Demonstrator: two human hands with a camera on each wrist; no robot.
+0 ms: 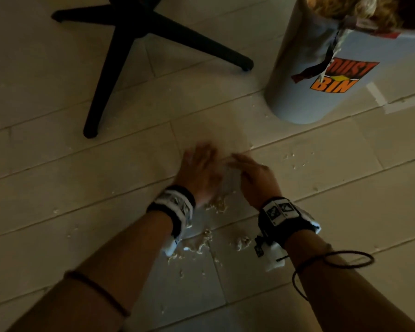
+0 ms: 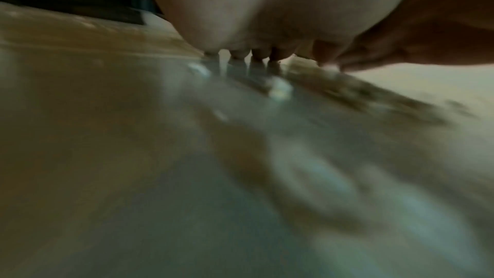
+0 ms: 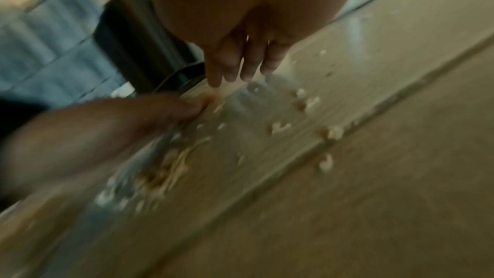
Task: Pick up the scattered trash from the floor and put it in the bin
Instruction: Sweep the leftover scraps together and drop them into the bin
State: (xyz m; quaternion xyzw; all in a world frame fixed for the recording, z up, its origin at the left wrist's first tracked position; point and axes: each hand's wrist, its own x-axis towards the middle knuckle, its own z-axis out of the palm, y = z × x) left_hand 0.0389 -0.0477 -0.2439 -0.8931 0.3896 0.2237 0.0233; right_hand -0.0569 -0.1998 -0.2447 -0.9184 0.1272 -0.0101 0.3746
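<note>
Both your left hand (image 1: 199,168) and right hand (image 1: 254,174) lie flat-fingered, gripping nothing; raking fast could scatter the scraps (image 1: 217,206) wider.

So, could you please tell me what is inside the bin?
Brownish crumpled trash fills the bin to its rim, and a torn strip hangs over the edge. Anything deeper is hidden by the wall.

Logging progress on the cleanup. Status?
Left hand and right hand open, fingers on floor. Crumbs still scattered. Dust bin upright nearby. Nothing blocking.
</note>
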